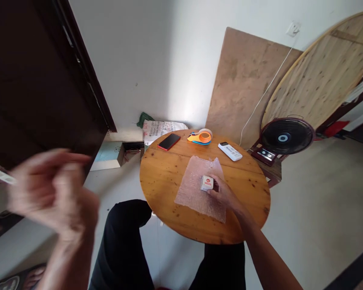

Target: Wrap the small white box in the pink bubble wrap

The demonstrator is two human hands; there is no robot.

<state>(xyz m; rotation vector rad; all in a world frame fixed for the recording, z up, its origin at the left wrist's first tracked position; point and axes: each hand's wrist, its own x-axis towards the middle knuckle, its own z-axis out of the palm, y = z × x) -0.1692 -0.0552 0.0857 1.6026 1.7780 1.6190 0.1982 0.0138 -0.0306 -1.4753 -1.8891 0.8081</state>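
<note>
A small white box (pixel 207 183) with a red print on its top rests on a sheet of bubble wrap (pixel 192 193). My right hand (pixel 220 191) grips this box from its right side, thumb and fingers around it. The bubble wrap lies flat on a round wooden table (pixel 157 177), one upper corner curling up. My left hand (pixel 54 193) is raised at the left, close to the camera and away from the table. Motion smears its fingers, which look bent; whether anything is between them I cannot make out.
Along the table's far side lie a phone (pixel 169 141), an orange tape dispenser (pixel 201 137) and a white device (pixel 230 151). A fan (pixel 286 137) stands right of the table. A printed sack (pixel 163 128) and a pale box (pixel 107 155) are behind it.
</note>
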